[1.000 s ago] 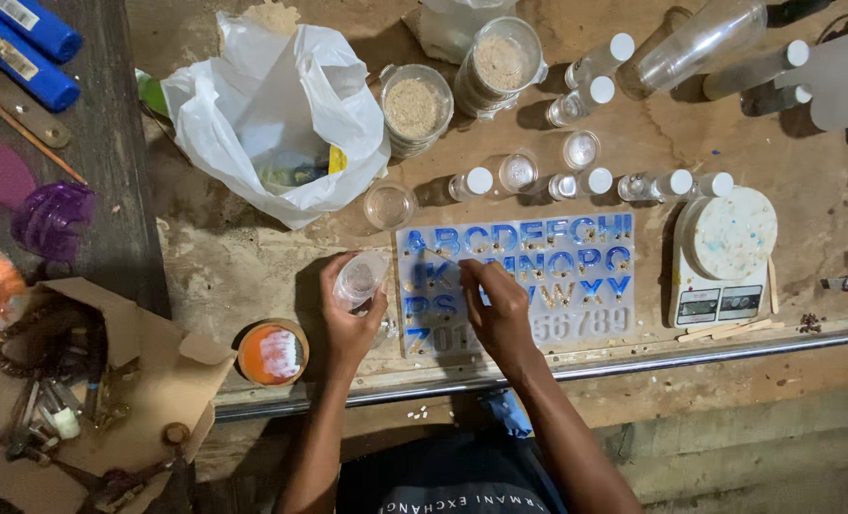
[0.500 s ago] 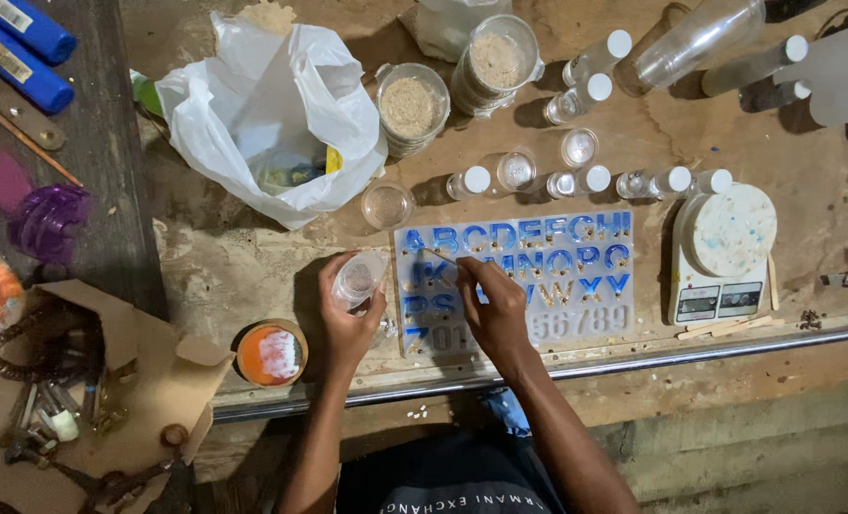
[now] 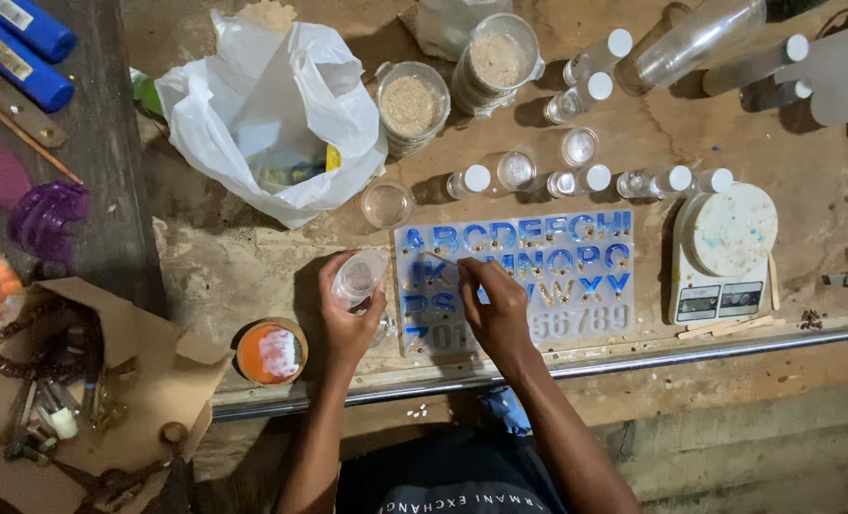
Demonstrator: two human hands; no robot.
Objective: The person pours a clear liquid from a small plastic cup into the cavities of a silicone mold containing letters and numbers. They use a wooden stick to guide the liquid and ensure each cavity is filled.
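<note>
My left hand (image 3: 346,309) holds a small clear plastic cup (image 3: 359,277), tilted, just left of a translucent silicone letter-and-number mould (image 3: 576,276) with blue-filled cavities. My right hand (image 3: 496,309) lies over the mould's left middle and pinches a thin stick (image 3: 440,257) whose tip points at the upper-left letters. Both forearms come up from the bottom edge. The lower-left cavities are partly hidden by my right hand.
A small scale (image 3: 721,252) stands right of the mould. Behind it are several small capped vials (image 3: 586,181), jars of sand-like grains (image 3: 410,105) and a white plastic bag (image 3: 271,114). An orange-white round lid (image 3: 270,352) and a cardboard piece (image 3: 109,381) lie left. A metal rail (image 3: 633,357) edges the table.
My right hand has shifted slightly left across the mould, and the stick's tip now sits nearer the upper-left letters. My left hand keeps the cup in the same place.
</note>
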